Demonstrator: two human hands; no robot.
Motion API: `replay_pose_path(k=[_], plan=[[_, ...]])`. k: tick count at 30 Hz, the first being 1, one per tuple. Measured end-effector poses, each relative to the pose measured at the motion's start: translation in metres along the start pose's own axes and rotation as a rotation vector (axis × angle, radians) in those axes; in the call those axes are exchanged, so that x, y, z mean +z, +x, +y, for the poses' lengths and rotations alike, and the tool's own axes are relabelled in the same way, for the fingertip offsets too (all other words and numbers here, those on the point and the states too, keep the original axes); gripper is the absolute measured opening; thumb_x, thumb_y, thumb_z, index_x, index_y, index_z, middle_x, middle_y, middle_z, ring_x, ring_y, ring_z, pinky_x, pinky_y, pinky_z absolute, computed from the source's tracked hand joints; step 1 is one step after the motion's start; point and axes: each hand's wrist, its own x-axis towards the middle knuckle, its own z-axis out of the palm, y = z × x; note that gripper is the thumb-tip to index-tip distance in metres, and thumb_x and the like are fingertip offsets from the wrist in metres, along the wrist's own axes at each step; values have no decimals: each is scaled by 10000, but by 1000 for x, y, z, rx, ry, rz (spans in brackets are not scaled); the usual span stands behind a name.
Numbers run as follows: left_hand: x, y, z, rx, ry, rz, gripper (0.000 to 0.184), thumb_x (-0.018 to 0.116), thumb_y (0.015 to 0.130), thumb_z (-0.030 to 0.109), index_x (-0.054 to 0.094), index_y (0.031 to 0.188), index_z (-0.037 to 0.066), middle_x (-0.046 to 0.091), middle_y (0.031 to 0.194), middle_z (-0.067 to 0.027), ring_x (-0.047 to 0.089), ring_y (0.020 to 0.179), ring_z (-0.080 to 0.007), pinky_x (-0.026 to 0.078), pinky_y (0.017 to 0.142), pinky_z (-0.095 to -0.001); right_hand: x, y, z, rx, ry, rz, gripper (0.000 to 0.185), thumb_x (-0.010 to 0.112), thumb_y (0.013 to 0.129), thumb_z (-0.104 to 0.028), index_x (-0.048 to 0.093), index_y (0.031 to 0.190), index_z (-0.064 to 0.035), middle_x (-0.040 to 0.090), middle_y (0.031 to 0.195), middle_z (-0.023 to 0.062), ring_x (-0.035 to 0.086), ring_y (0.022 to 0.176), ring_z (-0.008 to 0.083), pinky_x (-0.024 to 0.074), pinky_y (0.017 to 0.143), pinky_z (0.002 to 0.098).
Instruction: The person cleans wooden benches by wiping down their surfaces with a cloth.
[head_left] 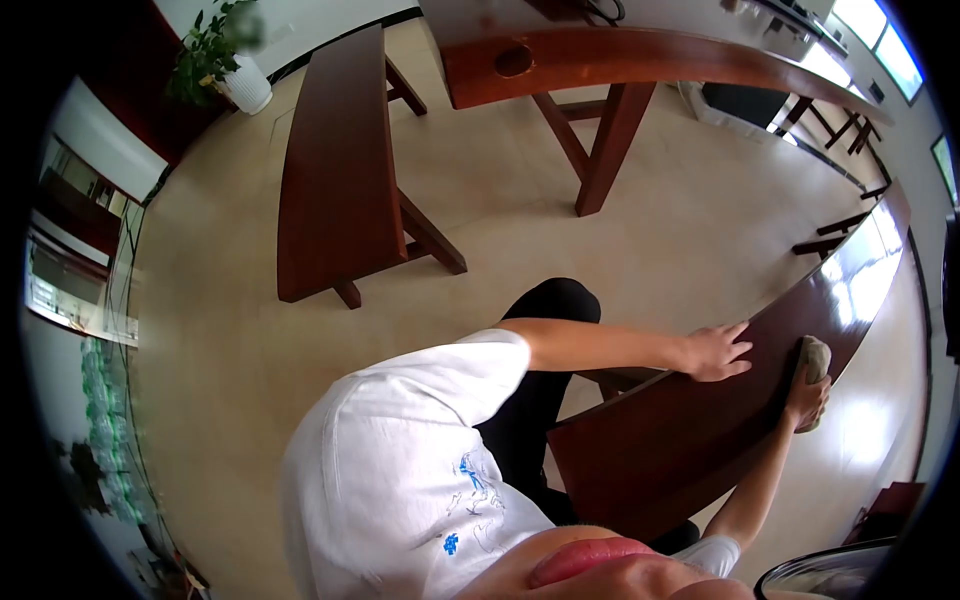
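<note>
A long dark reddish-brown wooden bench [680, 440] runs from the lower middle to the upper right, its far end shining with window light. My left hand [715, 352] rests on the bench's left edge with its fingers spread, holding nothing. On the opposite side of the seat, my right hand [808, 398] is closed round a bunched greyish-beige cloth [817, 358]. The cloth lies against the bench top near its right edge. Part of it is hidden under my fingers.
Another wooden bench [340, 170] stands to the left. A matching table [680, 55] with a round hole near its corner is at the top. A potted plant [245, 85] stands by the far wall. Green-wrapped bottles [105, 430] are stacked at left.
</note>
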Motion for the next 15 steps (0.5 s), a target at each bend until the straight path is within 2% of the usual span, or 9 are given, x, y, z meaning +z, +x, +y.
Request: replay_pose_path(k=[3, 4, 5, 7, 8, 10, 11, 13, 15], plan=[[-78, -71, 0, -102, -422, -185, 615, 442, 1111, 453, 449, 1549, 20, 604, 1443, -244, 590, 1339, -345, 460, 1132, -431, -9, -3, -1, -13, 9, 18, 654, 636, 887, -660, 634, 1184, -77, 688, 1198, 144, 642, 1160, 369, 488, 981, 535], [-98, -104, -18, -128, -863, -220, 536, 458, 1122, 381, 496, 1509, 12, 708, 1297, -175, 680, 1213, -254, 526, 1052, -380, -10, -3, -2, -8, 32, 17, 652, 642, 884, -660, 638, 1172, -75, 689, 1193, 143, 643, 1158, 366, 487, 980, 535], [-127, -144, -31, -52, -991, -132, 452, 435, 1134, 304, 560, 1443, -1, 746, 1192, -122, 722, 1102, -201, 563, 978, -337, -12, -3, -3, -3, 41, 5, 634, 654, 881, -644, 643, 1159, -74, 690, 1178, 140, 644, 1156, 360, 486, 978, 532], [-173, -223, -65, -206, -945, 324, 369, 467, 1114, 233, 675, 1301, -8, 778, 1095, -123, 737, 1058, -218, 556, 994, -363, -19, -5, -4, -7, 60, 15, 614, 662, 880, -623, 640, 1154, -74, 686, 1175, 135, 639, 1163, 352, 482, 987, 527], [-214, -264, -75, -306, -361, 445, 355, 492, 1098, 229, 730, 1202, -13, 769, 1140, -120, 722, 1097, -214, 541, 1005, -363, -20, -6, -5, -8, 67, 35, 608, 666, 879, -614, 638, 1153, -73, 683, 1179, 134, 637, 1166, 349, 480, 991, 528], [-279, -335, -70, -616, 108, 659, 328, 533, 1060, 222, 753, 1128, -12, 753, 1160, -124, 695, 1123, -254, 525, 991, -384, -28, -7, -8, 12, 84, -3, 601, 668, 883, -605, 636, 1159, -72, 680, 1187, 135, 633, 1174, 347, 479, 995, 527], [-294, -381, -104, -571, 435, 702, 330, 567, 1042, 271, 737, 1197, 34, 742, 1226, -122, 667, 1169, -291, 510, 1012, -402, -31, -7, -10, 21, 92, -24, 598, 668, 885, -601, 635, 1161, -71, 678, 1192, 135, 632, 1178, 346, 479, 997, 527], [-304, -458, -147, -665, 850, 402, 643, 566, 1037, 424, 443, 1571, 88, 410, 1639, -132, 367, 1509, -338, 297, 1239, -501, -31, -10, -9, 22, 98, -31, 585, 679, 885, -580, 633, 1164, -68, 677, 1192, 136, 631, 1177, 348, 481, 997, 523], [-306, -473, -152, -738, 793, 323, 739, 517, 1046, 486, 296, 1646, 117, 261, 1712, -130, 223, 1581, -341, 184, 1288, -536, -31, -7, -9, 23, 95, -29, 573, 690, 885, -560, 633, 1169, -66, 677, 1191, 136, 630, 1178, 349, 483, 998, 519]])
